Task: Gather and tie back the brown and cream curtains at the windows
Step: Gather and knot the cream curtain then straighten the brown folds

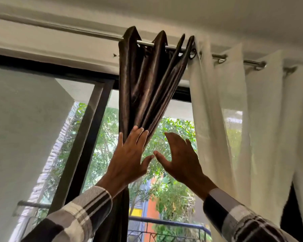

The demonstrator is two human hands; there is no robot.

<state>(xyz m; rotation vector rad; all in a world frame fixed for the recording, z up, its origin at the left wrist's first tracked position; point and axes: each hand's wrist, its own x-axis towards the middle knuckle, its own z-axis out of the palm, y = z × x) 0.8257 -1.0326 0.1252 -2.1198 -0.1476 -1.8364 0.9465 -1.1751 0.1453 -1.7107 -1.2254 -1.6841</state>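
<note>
A shiny brown curtain (143, 84) hangs bunched in tight folds from a metal rod (73, 30), narrowing downward. My left hand (129, 158) lies flat against its lower folds, fingers spread and pointing up, not closed around the cloth. My right hand (180, 158) is raised just to the right of the brown folds, fingers apart, touching nothing. Its thumb nearly meets my left thumb. A cream curtain (243, 119) hangs spread out on the same rod to the right, by its metal eyelets.
Behind the curtains is a black-framed window (87, 130) with green trees and a railing (164, 222) outside. A white wall (21, 128) stands at the left. The ceiling (199, 13) is close above the rod.
</note>
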